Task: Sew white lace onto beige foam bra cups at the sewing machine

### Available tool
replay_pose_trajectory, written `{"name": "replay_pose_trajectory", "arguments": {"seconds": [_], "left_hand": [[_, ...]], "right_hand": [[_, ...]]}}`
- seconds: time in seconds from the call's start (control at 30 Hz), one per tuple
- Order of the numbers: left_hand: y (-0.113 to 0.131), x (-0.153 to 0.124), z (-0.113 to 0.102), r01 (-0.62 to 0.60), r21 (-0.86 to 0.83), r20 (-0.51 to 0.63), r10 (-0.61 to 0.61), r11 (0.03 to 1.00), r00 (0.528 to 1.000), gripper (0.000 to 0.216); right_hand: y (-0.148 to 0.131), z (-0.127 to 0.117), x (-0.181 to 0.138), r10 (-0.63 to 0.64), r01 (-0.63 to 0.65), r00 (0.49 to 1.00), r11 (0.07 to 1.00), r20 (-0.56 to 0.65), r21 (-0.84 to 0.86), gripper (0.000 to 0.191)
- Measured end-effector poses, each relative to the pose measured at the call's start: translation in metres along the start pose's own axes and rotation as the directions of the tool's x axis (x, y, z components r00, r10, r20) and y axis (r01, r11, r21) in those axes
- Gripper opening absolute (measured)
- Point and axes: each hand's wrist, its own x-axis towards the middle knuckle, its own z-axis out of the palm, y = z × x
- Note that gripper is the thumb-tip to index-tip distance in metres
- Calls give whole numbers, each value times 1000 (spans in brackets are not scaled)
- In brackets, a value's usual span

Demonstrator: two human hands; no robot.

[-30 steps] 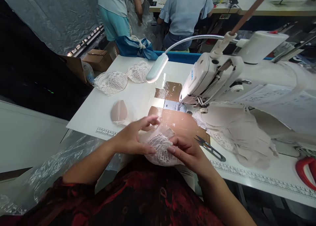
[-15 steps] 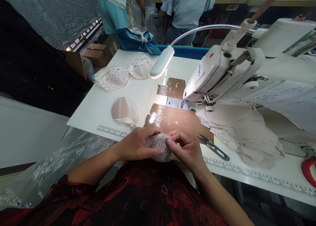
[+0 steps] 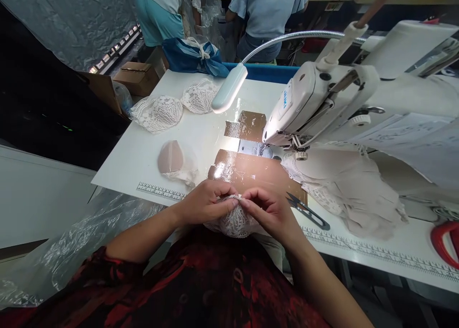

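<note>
A white lace bra cup point(image 3: 234, 224) hangs at the table's front edge, pinched along its upper rim by both hands. My left hand point(image 3: 208, 202) grips that rim between thumb and forefinger. Close beside it, my right hand point(image 3: 267, 209) pinches the same edge, fingertips nearly touching the left ones. Part of the cup is hidden behind the fingers. Thread snips point(image 3: 309, 212) lie to the right of my right hand. A beige cup with a lace strip point(image 3: 171, 158) rests on the table to the left.
A sewing machine point(image 3: 297, 103) with a lamp point(image 3: 230, 88) stands at the right. Lace cups point(image 3: 158, 114) lie at the back left, a pile of beige fabric pieces point(image 3: 353, 187) at the right, with a red ring-shaped object point(image 3: 442, 244) beyond. Two people are at the back.
My hands have come closer together, the left thumb moving up to the cup's rim. The lace cup now hangs below the fingertips. The whole view has shifted slightly.
</note>
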Motion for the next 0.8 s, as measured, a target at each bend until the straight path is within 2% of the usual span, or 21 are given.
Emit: {"name": "replay_pose_trajectory", "arguments": {"seconds": [0.17, 0.33, 0.43, 0.57, 0.63, 0.7, 0.73, 0.8], "left_hand": [[1, 6, -2, -8, -156, 87, 22, 988, 996, 22], [1, 15, -3, 109, -379, 180, -42, 919, 983, 24], [-1, 22, 7, 212, -544, 184, -131, 812, 974, 27], [-5, 31, 14, 310, -746, 157, -297, 589, 942, 37], [-4, 32, 3, 288, -756, 82, -352, 587, 932, 39], [0, 32, -17, 188, -672, -106, -345, 717, 933, 36], [3, 33, -28, 121, -564, -239, -302, 817, 923, 33], [7, 41, -46, 14, -173, -493, -99, 985, 864, 26]], "right_hand": [[-9, -7, 0, 16, -17, 1000, 999, -24, -45, 25], [-15, -17, 0, 56, -56, 998, 998, -7, 40, 28], [-15, -19, 5, 92, -92, 996, 990, 6, 107, 29], [-10, -24, 16, 88, -89, 996, 991, 12, 102, 26], [-7, -33, 19, 59, -58, 998, 997, -12, 43, 22], [-4, -44, 20, 40, -43, 997, 998, -63, -51, 21], [-3, -51, 20, 34, -44, 995, 993, -96, -105, 20], [-2, -62, 20, 19, -55, 987, 973, -159, -226, 18]]}}
